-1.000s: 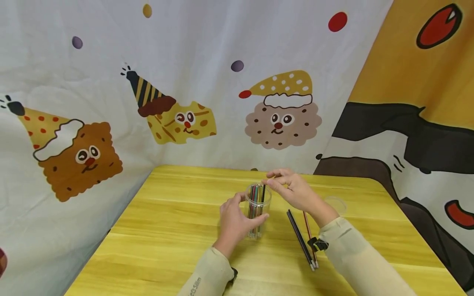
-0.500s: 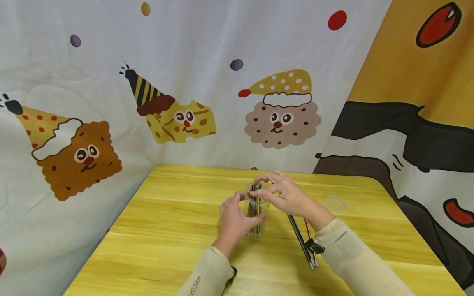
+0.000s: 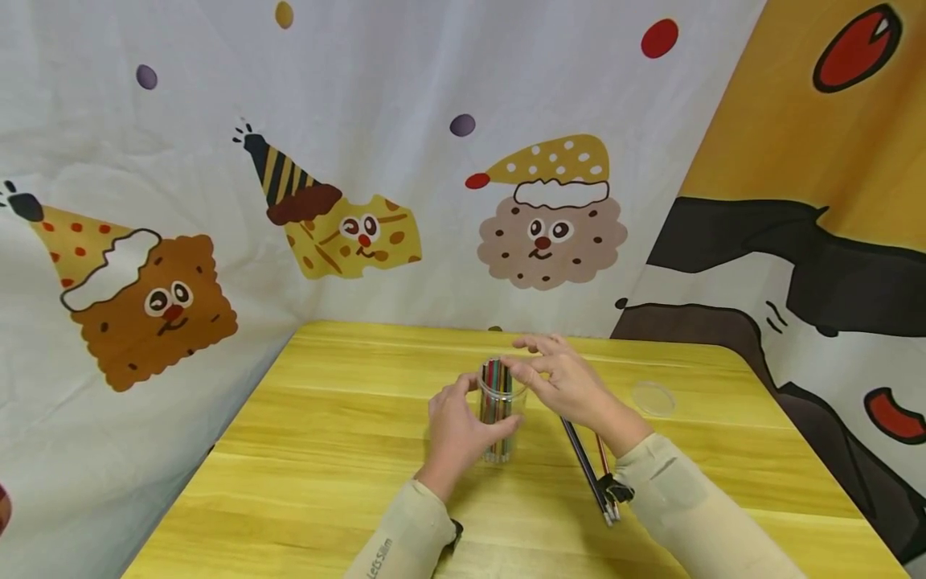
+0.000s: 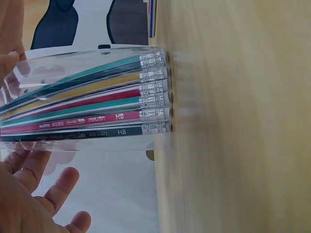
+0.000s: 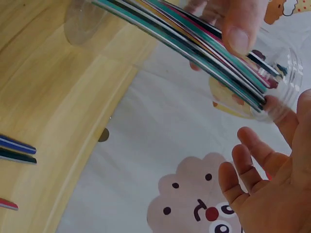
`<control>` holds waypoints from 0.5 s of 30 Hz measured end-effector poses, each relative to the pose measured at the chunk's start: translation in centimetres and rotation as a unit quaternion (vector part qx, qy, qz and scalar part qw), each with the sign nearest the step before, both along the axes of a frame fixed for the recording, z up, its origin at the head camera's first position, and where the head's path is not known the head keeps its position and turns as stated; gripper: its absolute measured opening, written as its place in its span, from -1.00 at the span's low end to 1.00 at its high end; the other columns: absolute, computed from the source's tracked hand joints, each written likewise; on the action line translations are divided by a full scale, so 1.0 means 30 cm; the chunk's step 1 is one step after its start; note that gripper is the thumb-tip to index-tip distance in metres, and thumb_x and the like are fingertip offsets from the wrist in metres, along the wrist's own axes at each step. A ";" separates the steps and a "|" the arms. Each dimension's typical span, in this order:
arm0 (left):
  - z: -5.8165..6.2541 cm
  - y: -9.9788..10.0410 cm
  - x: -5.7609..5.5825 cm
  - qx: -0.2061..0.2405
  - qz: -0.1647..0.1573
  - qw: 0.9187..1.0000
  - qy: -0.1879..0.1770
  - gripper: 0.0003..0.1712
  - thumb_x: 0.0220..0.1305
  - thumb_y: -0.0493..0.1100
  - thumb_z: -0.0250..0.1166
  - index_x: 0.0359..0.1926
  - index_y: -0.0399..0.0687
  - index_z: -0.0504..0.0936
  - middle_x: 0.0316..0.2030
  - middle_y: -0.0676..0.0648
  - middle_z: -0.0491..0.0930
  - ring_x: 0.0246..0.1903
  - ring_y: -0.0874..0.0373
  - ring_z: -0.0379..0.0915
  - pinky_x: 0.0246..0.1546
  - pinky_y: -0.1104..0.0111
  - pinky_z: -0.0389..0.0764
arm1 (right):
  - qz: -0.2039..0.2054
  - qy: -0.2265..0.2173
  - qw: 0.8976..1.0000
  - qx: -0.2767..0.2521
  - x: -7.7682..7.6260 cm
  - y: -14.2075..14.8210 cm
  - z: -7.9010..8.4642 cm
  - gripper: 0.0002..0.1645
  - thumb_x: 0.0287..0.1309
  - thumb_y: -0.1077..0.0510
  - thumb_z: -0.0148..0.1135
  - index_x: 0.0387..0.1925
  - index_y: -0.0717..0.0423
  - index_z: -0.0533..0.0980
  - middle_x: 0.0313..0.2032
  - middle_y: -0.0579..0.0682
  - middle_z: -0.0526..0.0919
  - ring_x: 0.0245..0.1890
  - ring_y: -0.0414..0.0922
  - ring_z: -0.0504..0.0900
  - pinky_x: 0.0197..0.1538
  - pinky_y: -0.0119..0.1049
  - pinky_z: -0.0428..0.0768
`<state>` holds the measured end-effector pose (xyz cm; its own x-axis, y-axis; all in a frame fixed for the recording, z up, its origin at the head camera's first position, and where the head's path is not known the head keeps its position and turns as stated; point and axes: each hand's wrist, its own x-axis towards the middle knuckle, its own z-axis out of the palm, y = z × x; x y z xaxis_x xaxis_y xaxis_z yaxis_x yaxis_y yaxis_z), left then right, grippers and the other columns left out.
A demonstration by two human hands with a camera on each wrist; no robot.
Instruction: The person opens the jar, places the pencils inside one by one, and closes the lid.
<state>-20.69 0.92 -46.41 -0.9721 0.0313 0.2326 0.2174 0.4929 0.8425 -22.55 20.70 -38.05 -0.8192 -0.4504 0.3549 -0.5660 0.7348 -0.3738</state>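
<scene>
A clear plastic jar point(image 3: 519, 410) stands upright on the table, with several striped pencils point(image 4: 82, 119) inside, their metal-capped ends down. My left hand point(image 3: 463, 430) grips the jar around its side, thumb across the front. At the jar's mouth is my right hand point(image 3: 567, 382), fingers loosely extended and thumb by the pencil tops. In the right wrist view that hand point(image 5: 272, 184) is spread beside the rim and no pencil shows in its fingers; whether it touches the rim I cannot tell. The left thumb point(image 5: 240, 31) lies against the jar wall there.
Right of the jar, dark pencils point(image 3: 583, 462) and a red pencil point(image 3: 602, 452) lie on the yellow wood-grain table point(image 3: 325, 450), partly under the right wrist. A clear round lid point(image 3: 654, 399) lies farther right. A cartoon-printed curtain point(image 3: 405, 96) hangs behind the table.
My right hand moved left over the jar's mouth with a dark pencil, let it drop among the others, then drew slightly back right. The left hand kept its grip on the jar.
</scene>
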 end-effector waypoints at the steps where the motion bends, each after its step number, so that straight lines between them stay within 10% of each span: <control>1: 0.000 -0.001 0.000 -0.001 0.000 1.000 0.001 -0.06 -0.03 0.31 0.69 0.31 0.08 0.55 0.21 -0.05 0.68 0.35 -0.22 0.38 0.44 -0.19 0.33 | -0.002 0.001 1.000 0.005 0.000 -0.002 -0.003 -0.58 0.62 -0.13 0.11 0.24 -0.12 0.72 0.44 0.12 0.56 0.48 0.23 0.43 0.48 0.36 0.39; 10: -0.006 -0.002 -0.003 0.002 -0.003 1.000 0.007 -0.08 -0.02 0.29 0.70 0.29 0.07 0.56 0.20 -0.06 0.68 0.36 -0.23 0.39 0.48 -0.22 0.26 | -0.035 0.099 0.992 0.074 0.013 -0.016 -0.014 -0.37 0.57 -0.38 -0.07 0.31 -0.22 0.67 0.48 0.07 0.52 0.39 0.14 0.49 0.45 0.23 0.46; 15: -0.004 -0.001 -0.003 0.003 0.003 1.000 -0.001 -0.05 -0.05 0.30 0.71 0.31 0.09 0.56 0.21 -0.05 0.68 0.37 -0.23 0.36 0.43 -0.22 0.35 | -0.034 0.050 0.998 -0.007 0.013 0.014 -0.006 -0.25 0.68 -0.34 -0.28 0.50 -0.04 0.49 0.52 0.14 0.47 0.48 0.23 0.44 0.53 0.34 0.34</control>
